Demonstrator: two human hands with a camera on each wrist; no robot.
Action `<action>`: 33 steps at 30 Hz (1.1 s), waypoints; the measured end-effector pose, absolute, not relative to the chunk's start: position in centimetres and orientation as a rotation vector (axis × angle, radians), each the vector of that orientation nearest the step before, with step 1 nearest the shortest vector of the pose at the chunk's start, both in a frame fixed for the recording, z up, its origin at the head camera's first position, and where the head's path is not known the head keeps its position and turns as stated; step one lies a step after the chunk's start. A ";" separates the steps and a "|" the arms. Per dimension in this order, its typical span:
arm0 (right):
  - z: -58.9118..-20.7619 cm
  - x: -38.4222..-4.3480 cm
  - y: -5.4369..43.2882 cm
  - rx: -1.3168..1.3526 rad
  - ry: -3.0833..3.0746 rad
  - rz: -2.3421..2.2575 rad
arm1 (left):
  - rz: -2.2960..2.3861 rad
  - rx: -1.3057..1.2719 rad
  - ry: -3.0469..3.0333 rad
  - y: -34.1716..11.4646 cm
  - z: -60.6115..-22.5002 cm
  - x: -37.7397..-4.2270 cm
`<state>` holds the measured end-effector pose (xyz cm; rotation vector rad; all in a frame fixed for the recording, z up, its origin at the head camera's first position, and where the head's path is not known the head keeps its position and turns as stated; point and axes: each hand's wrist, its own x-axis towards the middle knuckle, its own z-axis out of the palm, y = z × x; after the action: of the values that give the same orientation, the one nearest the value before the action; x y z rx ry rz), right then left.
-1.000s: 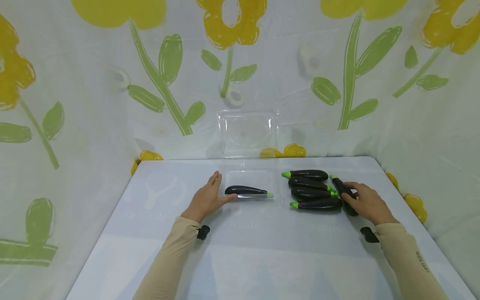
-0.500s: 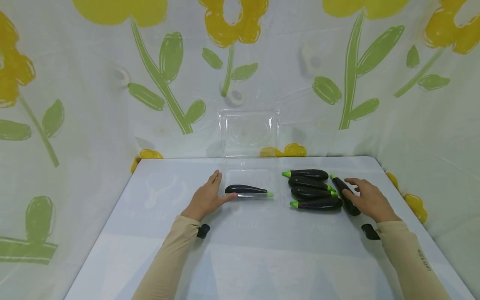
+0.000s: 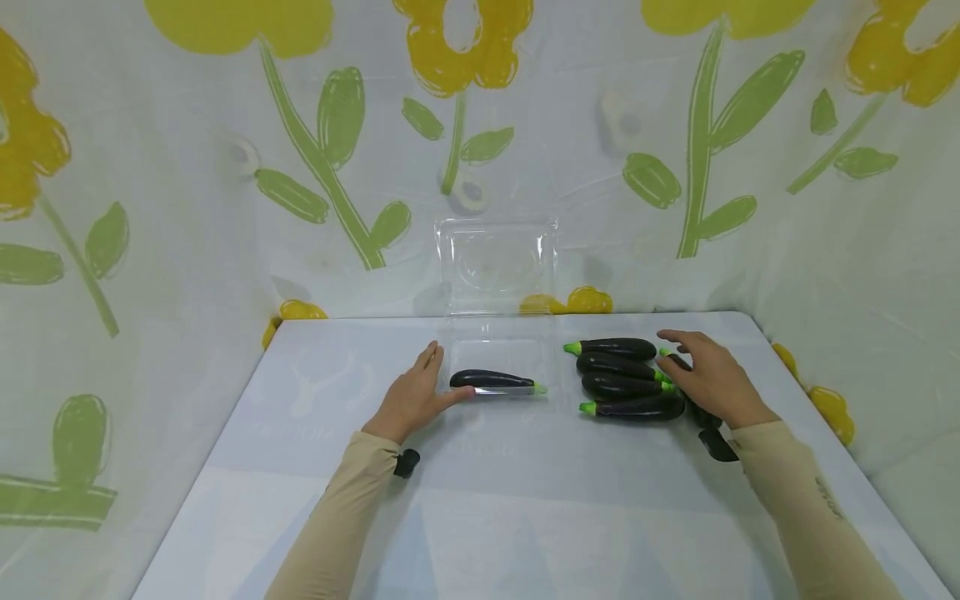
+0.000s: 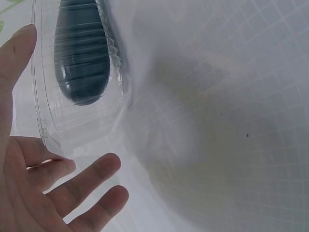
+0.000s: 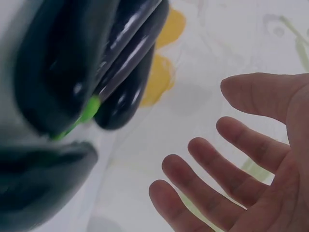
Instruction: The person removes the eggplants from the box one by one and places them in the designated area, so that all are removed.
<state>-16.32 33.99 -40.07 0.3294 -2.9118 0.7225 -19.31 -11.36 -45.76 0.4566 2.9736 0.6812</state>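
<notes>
A clear plastic clamshell container sits on the table, its lid standing up behind. One dark eggplant with a green stem end lies inside, along the front wall. My left hand is at the container's left side, thumb at the front rim, other fingers spread by the corner; the left wrist view shows this eggplant through the plastic. Over a slanted eggplant, partly hidden by it, is my right hand. Its fingers are loosely bent, with nothing in them in the right wrist view.
Several more eggplants lie in a stack of rows right of the container, among them a rear one and a front one. The white table meets a flower-printed curtain at the back and sides.
My right hand has drawn off the slanted eggplant's side and moved left and away from me, over its stem end. The left hand, container and eggplants stay in place.
</notes>
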 end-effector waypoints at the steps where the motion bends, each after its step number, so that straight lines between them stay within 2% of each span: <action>1: -39.9 -16.4 33.6 0.344 -2.906 0.732 | 0.679 0.453 2.971 -11.4 -45.8 -19.3; 15: -38.0 -16.5 26.6 0.620 -2.779 0.866 | 0.682 0.471 2.980 -11.4 -45.8 -19.5; 33: -38.8 -17.1 19.1 0.790 -2.806 0.870 | 0.687 0.437 2.971 -11.3 -46.1 -19.5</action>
<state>-17.12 19.06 -38.80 0.7905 -2.8063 0.8700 -19.49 -11.31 -46.09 0.4371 2.9705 0.6866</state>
